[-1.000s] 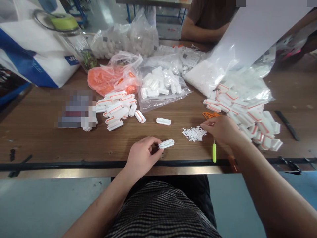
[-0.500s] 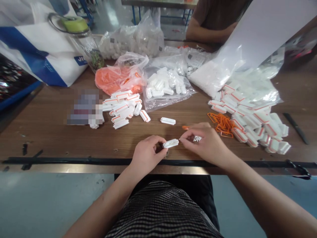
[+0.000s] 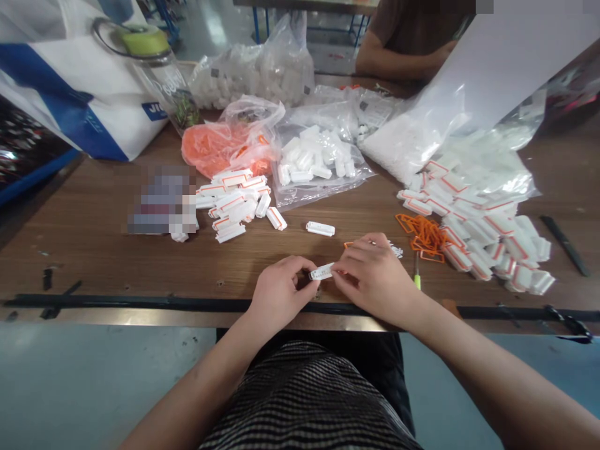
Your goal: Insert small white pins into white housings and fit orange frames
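Note:
My left hand is closed on a small white plastic housing, held just above the table's front edge. My right hand is pinched at the right end of that housing; whatever small piece its fingertips hold is hidden. A little heap of tiny white pins lies just behind my right hand. A single white housing lies on the wood behind my hands. A green-handled tool lies to the right of my right hand.
Loose orange frames and a pile of orange-trimmed white housings lie at right; a smaller pile sits at left. Plastic bags of white and orange parts lie behind. Another person sits across. A blue-white bag stands far left.
My right hand left the heap of pins and came left to the housing in my left hand, now touching its right end. The left hand barely moved.

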`<control>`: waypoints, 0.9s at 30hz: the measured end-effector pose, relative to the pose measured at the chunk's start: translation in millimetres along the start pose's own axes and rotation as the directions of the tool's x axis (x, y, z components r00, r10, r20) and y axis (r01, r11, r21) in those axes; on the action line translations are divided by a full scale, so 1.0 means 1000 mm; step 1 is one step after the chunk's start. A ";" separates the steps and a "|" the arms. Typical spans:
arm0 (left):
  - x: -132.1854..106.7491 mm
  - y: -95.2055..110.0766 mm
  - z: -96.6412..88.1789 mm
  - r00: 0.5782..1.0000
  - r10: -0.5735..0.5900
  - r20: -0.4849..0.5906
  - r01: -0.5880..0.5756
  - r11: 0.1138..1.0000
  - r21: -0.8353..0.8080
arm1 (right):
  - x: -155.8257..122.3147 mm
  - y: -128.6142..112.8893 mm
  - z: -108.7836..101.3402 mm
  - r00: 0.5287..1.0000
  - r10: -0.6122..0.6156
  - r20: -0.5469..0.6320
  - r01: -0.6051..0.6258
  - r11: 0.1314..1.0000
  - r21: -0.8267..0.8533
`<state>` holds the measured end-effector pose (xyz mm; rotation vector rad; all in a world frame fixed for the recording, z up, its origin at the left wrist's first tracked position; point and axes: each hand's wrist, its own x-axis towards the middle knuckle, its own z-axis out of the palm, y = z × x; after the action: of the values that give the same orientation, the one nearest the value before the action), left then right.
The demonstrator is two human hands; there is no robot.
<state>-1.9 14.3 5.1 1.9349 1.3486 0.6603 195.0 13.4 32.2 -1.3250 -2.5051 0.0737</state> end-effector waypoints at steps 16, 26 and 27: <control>0.000 -0.001 -0.001 1.000 -0.019 0.018 0.018 0.999 0.027 | -0.011 0.063 -0.021 0.906 0.422 0.025 -0.423 0.900 0.104; 0.002 0.001 -0.002 1.000 -0.002 0.005 0.001 1.000 0.030 | 0.011 0.053 -0.002 0.916 0.344 0.206 -0.370 0.923 0.107; 0.002 0.000 -0.002 1.000 0.000 0.006 0.000 1.000 0.028 | 0.012 0.055 -0.002 0.914 0.352 0.203 -0.385 0.910 0.153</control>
<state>-2.5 16.4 6.5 1.9572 1.3614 0.6384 232.9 54.0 26.8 -1.7549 -2.2690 0.5183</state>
